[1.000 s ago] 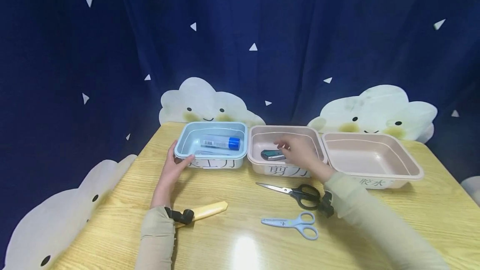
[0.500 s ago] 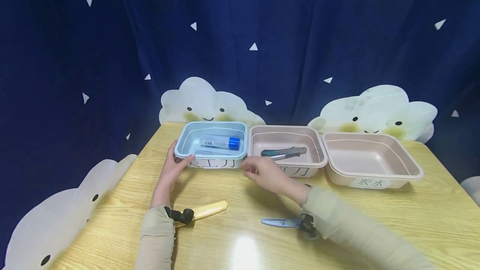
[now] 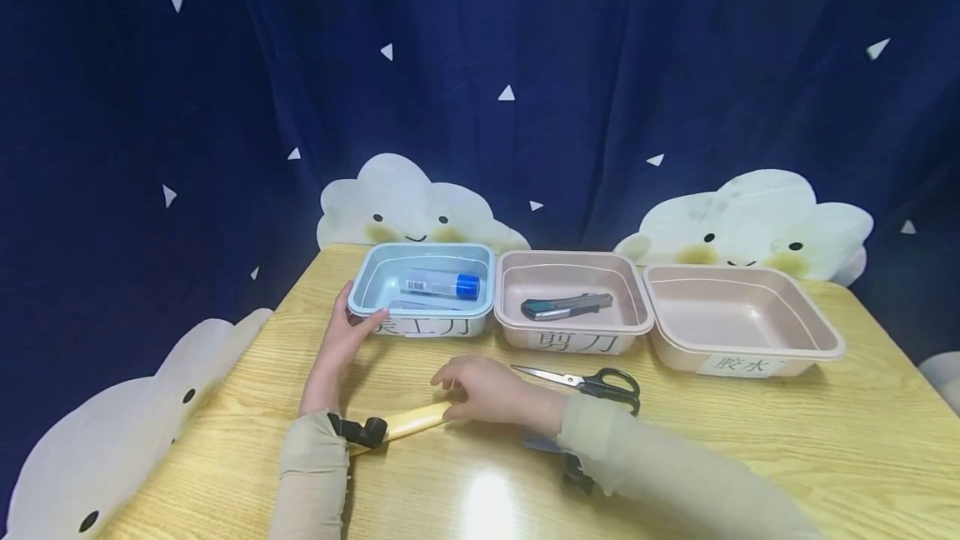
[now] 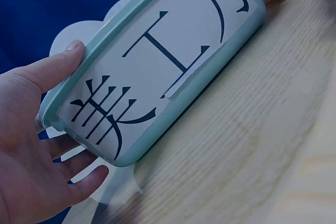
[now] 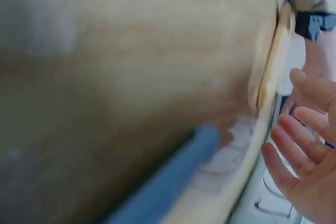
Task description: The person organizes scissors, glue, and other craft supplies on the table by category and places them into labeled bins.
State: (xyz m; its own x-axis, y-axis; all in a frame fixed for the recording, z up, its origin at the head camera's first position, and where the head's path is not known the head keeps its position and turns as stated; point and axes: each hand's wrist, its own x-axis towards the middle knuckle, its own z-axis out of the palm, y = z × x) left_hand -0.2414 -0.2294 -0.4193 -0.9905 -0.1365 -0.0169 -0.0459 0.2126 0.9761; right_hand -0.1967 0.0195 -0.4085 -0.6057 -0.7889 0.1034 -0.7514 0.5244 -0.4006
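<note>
At the left, my left hand [image 3: 348, 348] holds the front left corner of a light blue bin [image 3: 442, 250], thumb [image 4: 63, 61] on the rim, other fingers along its side. In that bin lies a clear glue tube with a blue cap [image 3: 467, 287], plus a flat item too faint to name. My right hand [image 3: 483, 390] hovers over the table with loosely spread fingers [image 5: 296, 135], holding nothing. Its thumb is by the tip of a long flat yellow thing [image 3: 420, 419], half hidden by the left wrist strap. Light blue scissors [image 3: 542, 444] lie mostly under the right forearm.
Black-handled scissors [image 3: 558, 375] lie open-side right, behind the right wrist. The middle pinkish bin [image 3: 517, 258] contains grey and green utility knives [image 3: 566, 305]. Another pinkish bin [image 3: 832, 344] stands at the right. A dark blue curtain [image 3: 480, 65] hangs behind the table.
My right hand has moved out of the middle bin, leftward and toward me, down to the yellow thing. The utility knives stay in that bin. My left hand has not moved.
</note>
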